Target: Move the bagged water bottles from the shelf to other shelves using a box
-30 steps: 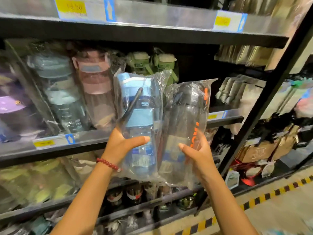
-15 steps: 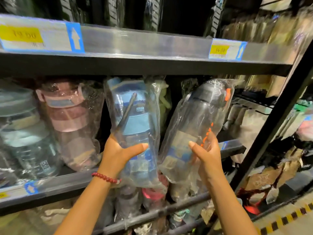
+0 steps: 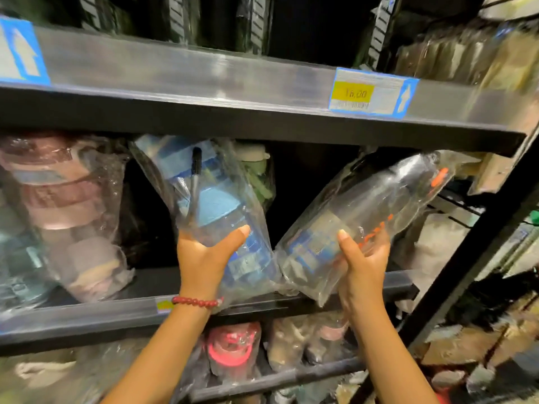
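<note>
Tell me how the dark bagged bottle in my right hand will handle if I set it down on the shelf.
The dark bottle looks empty, so probably light. Its glossy loose bag may slip in the right hand. Tall and tilted, it could tip.

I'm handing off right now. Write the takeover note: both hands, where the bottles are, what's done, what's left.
Left hand: grips the blue bagged bottle, tilted, its base low over the middle shelf edge.
Right hand: grips the dark bagged bottle with orange print, leaning right, top under the upper shelf.
Done: neither bottle is set down yet. A pink bagged bottle stands on the shelf to the left.
Left: stand both bottles in the gap, release. No box in view.
</note>
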A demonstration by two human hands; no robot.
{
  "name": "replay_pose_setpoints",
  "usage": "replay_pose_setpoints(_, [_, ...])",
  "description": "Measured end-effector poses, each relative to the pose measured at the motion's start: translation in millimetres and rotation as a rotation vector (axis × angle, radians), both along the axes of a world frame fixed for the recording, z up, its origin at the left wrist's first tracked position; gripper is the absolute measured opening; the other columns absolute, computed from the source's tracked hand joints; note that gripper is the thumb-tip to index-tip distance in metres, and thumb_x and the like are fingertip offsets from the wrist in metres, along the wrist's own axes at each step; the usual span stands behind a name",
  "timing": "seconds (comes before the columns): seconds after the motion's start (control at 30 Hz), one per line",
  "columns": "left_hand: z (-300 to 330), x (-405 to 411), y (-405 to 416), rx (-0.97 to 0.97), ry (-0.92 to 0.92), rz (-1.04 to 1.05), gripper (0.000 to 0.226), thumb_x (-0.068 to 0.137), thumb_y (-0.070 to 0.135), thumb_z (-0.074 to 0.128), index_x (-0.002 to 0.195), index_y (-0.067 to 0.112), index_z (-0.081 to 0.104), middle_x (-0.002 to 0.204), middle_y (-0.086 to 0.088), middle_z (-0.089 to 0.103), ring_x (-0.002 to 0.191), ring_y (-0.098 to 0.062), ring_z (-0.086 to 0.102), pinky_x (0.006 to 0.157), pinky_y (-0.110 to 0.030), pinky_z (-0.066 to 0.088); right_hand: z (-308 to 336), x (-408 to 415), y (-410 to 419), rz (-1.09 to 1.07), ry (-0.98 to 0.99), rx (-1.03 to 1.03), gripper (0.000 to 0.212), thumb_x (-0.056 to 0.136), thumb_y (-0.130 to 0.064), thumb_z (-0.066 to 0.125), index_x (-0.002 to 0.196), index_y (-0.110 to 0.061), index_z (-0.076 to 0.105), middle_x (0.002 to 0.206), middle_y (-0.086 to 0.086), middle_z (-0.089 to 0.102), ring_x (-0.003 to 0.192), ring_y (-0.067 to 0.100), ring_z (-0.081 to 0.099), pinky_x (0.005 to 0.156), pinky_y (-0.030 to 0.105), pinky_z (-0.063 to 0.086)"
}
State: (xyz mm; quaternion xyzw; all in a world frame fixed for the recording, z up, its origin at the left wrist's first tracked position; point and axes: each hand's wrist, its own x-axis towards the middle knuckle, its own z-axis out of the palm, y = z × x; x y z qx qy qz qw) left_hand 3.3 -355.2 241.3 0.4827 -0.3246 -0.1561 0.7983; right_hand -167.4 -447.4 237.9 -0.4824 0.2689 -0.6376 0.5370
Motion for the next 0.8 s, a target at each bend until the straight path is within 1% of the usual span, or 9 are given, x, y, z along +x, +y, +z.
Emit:
replay_pose_setpoints(0.07, [-1,-7,-7,-0.008,0.005,0.03,0.051,0.049,0.029,0.08,0.098,0.038,0.069,0.099,0.01,0.072,0.096,-0.011,0.068,0.083,-0.027,0.054,-1,-3,-9,0.007,-0.023,0.014,0.106,0.053,-0.04,0.083,0.143,-0.027,0.031,0.142,0.004,0.046,0.127,0.021,0.049,0.109,0.049,0.037])
replay_pose_setpoints(0.1, [0,-10,-11,-0.012,0.01,0.039,0.046,0.05,0.025,0.081,0.092,0.042,0.07,0.093,0.014,0.072,0.093,-0.008,0.068,0.08,-0.023,0.054,-1,-4,-11,0.014,-0.019,0.01,0.096,0.055,-0.039,0.082,0.138,-0.034,0.034,0.138,-0.001,0.049,0.125,0.018,0.051,0.108,0.049,0.038])
replay_pose_setpoints(0.23, [1,-11,-21,-0.028,0.019,0.118,0.073,0.052,0.03,0.08,0.121,0.018,0.059,0.111,-0.001,0.067,0.105,-0.016,0.064,0.09,-0.031,0.053,-3,-1,-24,0.046,0.016,0.022,0.073,0.053,-0.041,0.082,0.111,-0.054,0.041,0.12,-0.013,0.056,0.114,0.016,0.057,0.104,0.054,0.041])
replay_pose_setpoints(0.3, [1,-9,-24,-0.033,-0.007,0.164,0.085,0.052,0.032,0.08,0.129,0.011,0.052,0.12,-0.009,0.063,0.109,-0.017,0.063,0.095,-0.034,0.051,-3,2,-28,0.055,0.026,0.022,0.069,0.054,-0.039,0.078,0.112,-0.048,0.042,0.113,-0.005,0.057,0.106,0.02,0.059,0.1,0.058,0.043])
replay_pose_setpoints(0.4, [-1,-4,-23,0.0,-0.034,0.201,0.076,0.05,0.034,0.081,0.121,0.022,0.056,0.117,-0.003,0.064,0.106,-0.01,0.063,0.095,-0.03,0.051,-5,6,-30,0.048,0.065,-0.003,0.072,0.055,-0.037,0.079,0.117,-0.04,0.041,0.115,0.006,0.056,0.105,0.03,0.059,0.095,0.06,0.045])
replay_pose_setpoints(0.53, [-3,12,-15,0.044,-0.08,0.184,0.079,0.049,0.034,0.084,0.119,0.007,0.059,0.114,-0.011,0.066,0.105,-0.022,0.065,0.095,-0.046,0.051,-11,12,-30,0.029,0.18,-0.08,0.083,0.055,-0.036,0.087,0.121,-0.019,0.04,0.114,0.013,0.057,0.103,0.028,0.062,0.093,0.05,0.05])
replay_pose_setpoints(0.6, [-3,21,-10,0.089,-0.139,0.191,0.076,0.053,0.029,0.086,0.116,-0.001,0.058,0.106,-0.01,0.067,0.097,-0.016,0.066,0.09,-0.037,0.053,-16,13,-32,0.01,0.255,-0.138,0.066,0.063,-0.016,0.087,0.111,-0.024,0.042,0.108,0.007,0.058,0.096,0.011,0.064,0.088,0.028,0.052])
replay_pose_setpoints(0.7, [-5,34,-5,0.175,-0.157,0.239,0.033,0.064,0.0,0.084,0.074,-0.003,0.053,0.06,0.0,0.045,0.052,0.006,0.051,0.057,-0.015,0.047,-17,17,-31,0.022,0.313,-0.226,0.063,0.068,0.006,0.08,0.108,-0.025,0.043,0.103,-0.006,0.058,0.088,-0.004,0.062,0.08,0.013,0.048])
replay_pose_setpoints(0.8, [-2,43,3,0.247,-0.251,0.184,0.037,0.061,0.002,0.086,0.047,0.01,0.053,0.044,0.006,0.029,0.035,0.002,0.038,0.046,-0.01,0.033,-19,23,-30,0.08,0.386,-0.274,0.075,0.061,-0.01,0.085,0.121,-0.017,0.04,0.11,-0.004,0.057,0.097,-0.002,0.06,0.087,0.014,0.047])
